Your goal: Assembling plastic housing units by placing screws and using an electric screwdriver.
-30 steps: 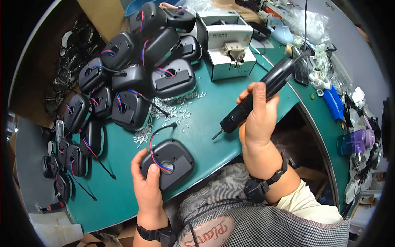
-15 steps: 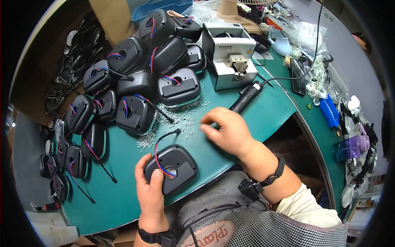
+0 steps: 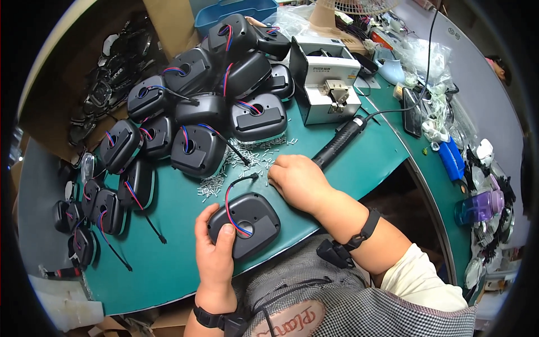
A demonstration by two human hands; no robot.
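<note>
Near the table's front edge, a rounded black plastic housing (image 3: pixel 255 222) lies with its back face up; a red and blue cable (image 3: pixel 229 205) comes out of its round hole. My left hand (image 3: pixel 216 244) grips the housing's left side, thumb on top and fingers round the edge. Beyond it, at the right edge of a scatter of small silver screws (image 3: pixel 216 185), my right hand (image 3: pixel 295 180) is lowered with its fingers curled together. Its fingertips are mostly hidden, so anything between them cannot be made out. Just beyond that hand lies a black electric screwdriver (image 3: pixel 339 140).
Similar black housings (image 3: pixel 199 149) with cables are piled at the left and back. A white and metal screw-feeding machine (image 3: pixel 328 84) stands at the back. A phone (image 3: pixel 411 114), a blue packet (image 3: pixel 451 159) and a purple bottle (image 3: pixel 480 208) are at the right.
My right hand has come down, its fingers closer together at the screws. My left hand keeps its hold on the housing. The whole view has shifted slightly.
</note>
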